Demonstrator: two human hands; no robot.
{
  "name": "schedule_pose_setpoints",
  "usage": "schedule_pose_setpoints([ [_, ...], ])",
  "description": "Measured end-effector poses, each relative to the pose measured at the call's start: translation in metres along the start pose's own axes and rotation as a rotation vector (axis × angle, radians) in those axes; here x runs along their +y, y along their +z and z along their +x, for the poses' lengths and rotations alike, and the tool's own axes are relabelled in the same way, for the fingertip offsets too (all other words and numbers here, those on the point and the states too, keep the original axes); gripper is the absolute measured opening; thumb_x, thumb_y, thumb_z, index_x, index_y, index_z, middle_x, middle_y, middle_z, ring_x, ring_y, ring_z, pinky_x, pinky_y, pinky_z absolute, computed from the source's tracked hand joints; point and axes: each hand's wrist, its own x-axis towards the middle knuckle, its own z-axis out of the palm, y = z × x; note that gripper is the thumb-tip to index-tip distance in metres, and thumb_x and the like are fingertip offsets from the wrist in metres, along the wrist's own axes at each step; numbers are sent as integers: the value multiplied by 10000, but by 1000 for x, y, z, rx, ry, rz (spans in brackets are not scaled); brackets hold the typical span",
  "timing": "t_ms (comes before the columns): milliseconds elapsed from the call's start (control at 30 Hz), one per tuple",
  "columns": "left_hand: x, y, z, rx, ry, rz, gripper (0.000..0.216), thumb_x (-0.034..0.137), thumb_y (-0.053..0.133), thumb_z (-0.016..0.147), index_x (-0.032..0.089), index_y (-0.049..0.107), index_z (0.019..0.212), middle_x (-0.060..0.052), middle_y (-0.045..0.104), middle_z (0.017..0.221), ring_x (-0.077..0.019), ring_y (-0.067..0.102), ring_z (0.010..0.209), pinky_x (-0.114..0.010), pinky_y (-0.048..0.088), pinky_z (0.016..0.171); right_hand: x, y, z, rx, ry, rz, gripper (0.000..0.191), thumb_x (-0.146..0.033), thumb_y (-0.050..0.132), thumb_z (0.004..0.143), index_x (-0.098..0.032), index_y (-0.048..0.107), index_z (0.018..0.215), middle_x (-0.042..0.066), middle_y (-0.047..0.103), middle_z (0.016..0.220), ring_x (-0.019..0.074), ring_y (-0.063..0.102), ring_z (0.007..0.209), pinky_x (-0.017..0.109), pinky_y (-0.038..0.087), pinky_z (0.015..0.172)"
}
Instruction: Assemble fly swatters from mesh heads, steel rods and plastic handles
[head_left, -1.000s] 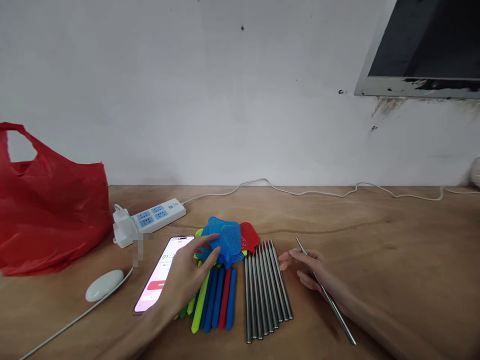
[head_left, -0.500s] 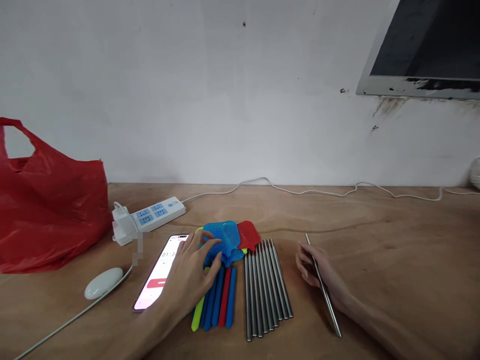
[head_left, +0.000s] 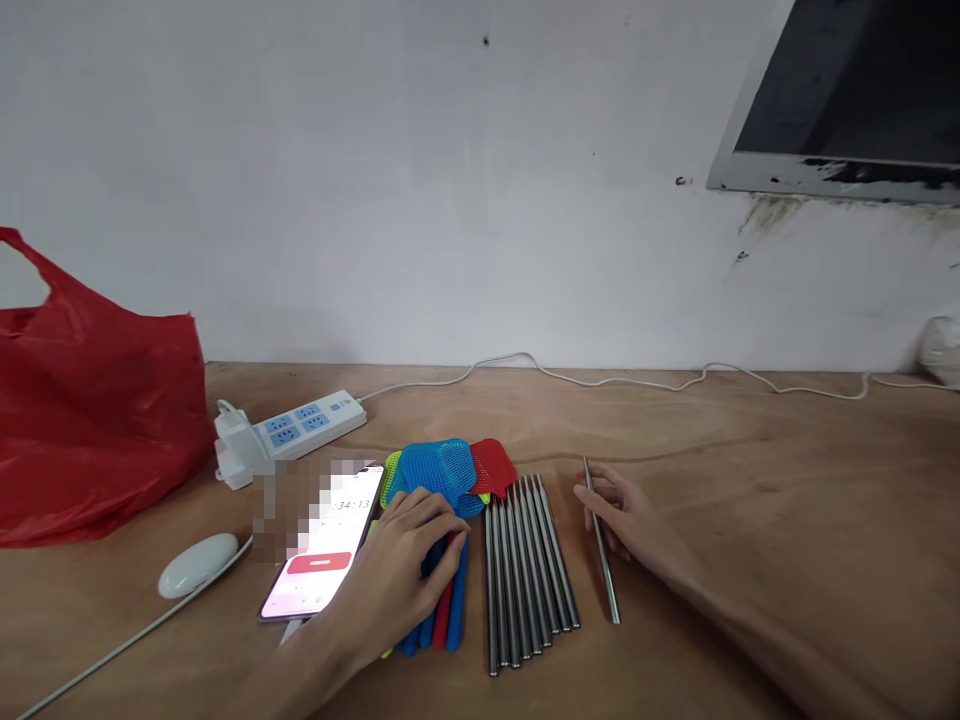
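Note:
My left hand (head_left: 409, 570) lies over the coloured plastic handles (head_left: 448, 612) of a stack of fly swatters, its fingers curled down on them. The swatter heads, blue (head_left: 436, 468) on top with red (head_left: 491, 465) and green peeking out, fan toward the wall. Several steel rods (head_left: 529, 565) lie side by side right of the swatters. My right hand (head_left: 628, 518) pinches one more steel rod (head_left: 602, 555), which lies on the table just right of the row and parallel to it.
A phone (head_left: 322, 560) with a lit screen lies left of my left hand. Behind it are a white power strip (head_left: 289, 432), a white mouse (head_left: 197, 563) with its cable, and a red plastic bag (head_left: 90, 400). A white cord (head_left: 637, 382) runs along the wall.
My right hand has swung its rod from a slant to lie parallel beside the row, closer to it. My left hand slid back from the swatter heads onto the handles.

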Motion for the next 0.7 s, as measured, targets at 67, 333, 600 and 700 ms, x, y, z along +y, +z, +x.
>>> schedule_pose_setpoints([
  [67,2,1,-1,-20,18,-9,255,239,453,986,222,706,960,-52,689,951,-243,599,910,-423,463,855,4,0,1,26,-90,-64,529,-552,614,798,-213,540,1197,-39,600,648,125,441,414,254,321,388],
  [333,5,4,-3,-73,47,-11,245,210,459,976,216,697,919,-49,679,944,-237,602,919,-415,453,862,10,1,-1,52,-311,-310,226,-422,564,864,-248,692,931,1,615,645,179,519,556,317,407,560],
  [600,7,5,-3,-123,53,0,234,213,460,980,210,694,973,-60,670,978,-249,596,937,-430,447,861,9,4,-4,23,-382,-324,184,-373,523,901,-247,633,823,32,657,734,192,547,634,326,417,600],
  [700,7,6,-4,-107,59,-20,228,209,467,974,219,694,997,-59,673,978,-243,595,935,-417,456,863,10,4,-4,4,-376,-315,177,-368,520,907,-248,599,803,27,636,725,196,556,660,329,435,615],
])
